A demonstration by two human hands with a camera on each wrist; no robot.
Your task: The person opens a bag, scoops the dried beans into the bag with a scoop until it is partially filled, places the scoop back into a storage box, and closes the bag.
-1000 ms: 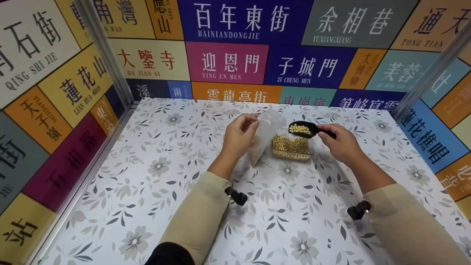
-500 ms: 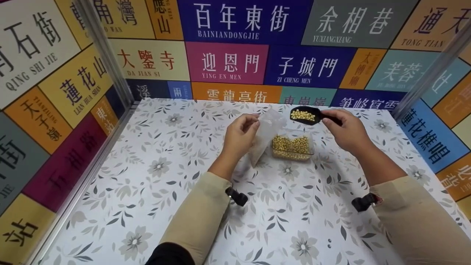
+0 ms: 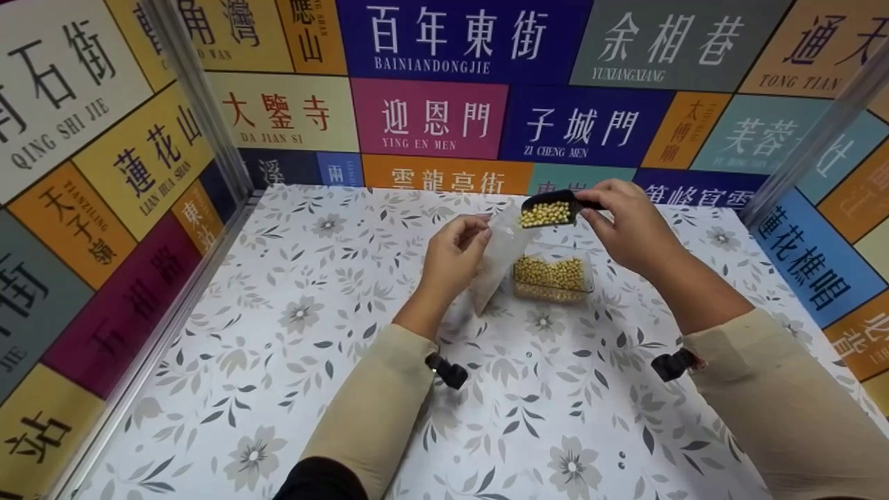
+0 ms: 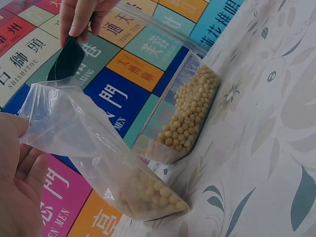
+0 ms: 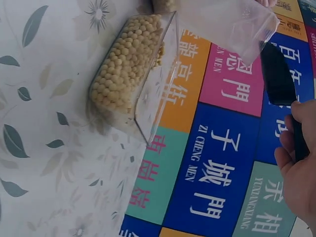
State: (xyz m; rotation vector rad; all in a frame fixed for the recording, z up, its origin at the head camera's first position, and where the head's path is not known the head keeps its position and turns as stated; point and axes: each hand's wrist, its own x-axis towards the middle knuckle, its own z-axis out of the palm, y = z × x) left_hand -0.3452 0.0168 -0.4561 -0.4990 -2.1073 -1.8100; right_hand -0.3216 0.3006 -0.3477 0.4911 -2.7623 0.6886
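My left hand (image 3: 455,257) pinches the upper edge of a clear plastic bag (image 4: 84,128), which stands on the table. Some round, pale yellow soybeans (image 4: 160,195) lie in the bag's bottom corner. The handle of a black scoop (image 3: 549,210) is in my right hand (image 3: 628,226), gripped between thumb and fingers. Soybeans fill the scoop, and its front lip is right at the mouth of the bag. Below the scoop, a clear rectangular container (image 5: 148,108) holds many more soybeans (image 5: 126,64), just right of the bag in the head view.
A white table with a grey flower and leaf pattern (image 3: 298,389) spreads under both arms. Colourful panels with street names (image 3: 430,118) wall in the back and both sides. Each sleeve carries a black wrist camera (image 3: 451,371) at the cuff.
My right hand has lifted the loaded scoop from above the container, first up and right, then left to the bag's mouth. The left hand and the bag have stayed put.
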